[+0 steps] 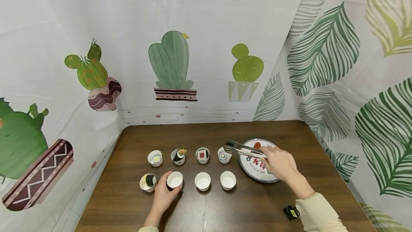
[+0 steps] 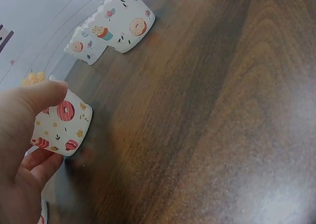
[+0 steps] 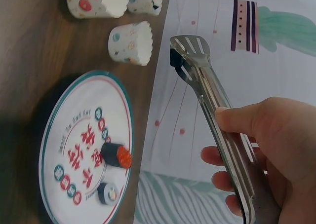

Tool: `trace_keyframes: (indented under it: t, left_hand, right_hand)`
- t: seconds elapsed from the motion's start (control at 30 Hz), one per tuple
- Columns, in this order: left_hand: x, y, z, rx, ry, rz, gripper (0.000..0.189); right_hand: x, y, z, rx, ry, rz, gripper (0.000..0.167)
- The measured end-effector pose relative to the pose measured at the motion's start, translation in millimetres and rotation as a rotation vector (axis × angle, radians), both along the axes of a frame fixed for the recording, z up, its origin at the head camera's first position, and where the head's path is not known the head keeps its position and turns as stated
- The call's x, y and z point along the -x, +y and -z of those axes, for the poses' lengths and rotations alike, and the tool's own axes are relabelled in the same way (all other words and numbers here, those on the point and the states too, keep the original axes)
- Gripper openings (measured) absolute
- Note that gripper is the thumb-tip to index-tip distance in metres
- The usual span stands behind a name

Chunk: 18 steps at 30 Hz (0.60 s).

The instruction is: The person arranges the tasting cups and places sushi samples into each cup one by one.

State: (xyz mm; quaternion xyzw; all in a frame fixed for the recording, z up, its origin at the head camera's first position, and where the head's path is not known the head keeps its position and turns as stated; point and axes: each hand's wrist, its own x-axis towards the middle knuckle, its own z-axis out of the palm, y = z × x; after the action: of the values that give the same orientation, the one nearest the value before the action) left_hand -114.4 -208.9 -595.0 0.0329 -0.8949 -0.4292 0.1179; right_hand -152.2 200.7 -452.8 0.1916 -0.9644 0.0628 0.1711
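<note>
My left hand (image 1: 165, 194) holds a white paper baking cup (image 1: 175, 180) between thumb and fingers at the front row; a donut print shows on its side in the left wrist view. In my right hand (image 1: 279, 162) is a pair of metal tongs (image 1: 243, 149), their tips over the back row's right end. A small dark piece (image 3: 175, 58) shows between the tong tips; I cannot tell its kind. Below and beside the tongs lies a white plate (image 1: 257, 175) with red lettering. A sushi roll with orange topping (image 3: 116, 155) and a smaller sushi roll (image 3: 107, 193) sit on it.
Four-in-line is avoided here: several baking cups with sushi pieces form the back row, among them one with a red-centred piece (image 1: 202, 155). A filled cup (image 1: 148, 182) stands left of my left hand, two white-bottomed cups (image 1: 202, 181) right of it. A black object (image 1: 291, 212) lies by my right sleeve.
</note>
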Motion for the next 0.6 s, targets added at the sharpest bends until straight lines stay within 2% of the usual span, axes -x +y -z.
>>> trace_keyframes:
  t: [0.2, 0.43, 0.6]
  left_hand:
    - [-1.4, 1.1, -2.0, -0.008, 0.002, 0.002, 0.065]
    - [-1.7, 1.0, -3.6, -0.009, -0.005, -0.001, 0.066]
    - [-2.2, 1.1, -3.7, -0.007, -0.009, -0.002, 0.068]
  right_hand:
    - [1.8, -17.7, -1.1, -0.015, 0.024, -0.025, 0.027]
    - [3.3, -36.9, -3.5, -0.040, 0.082, -0.096, 0.025]
    - [3.4, -48.0, -5.9, -0.057, 0.079, -0.115, 0.026]
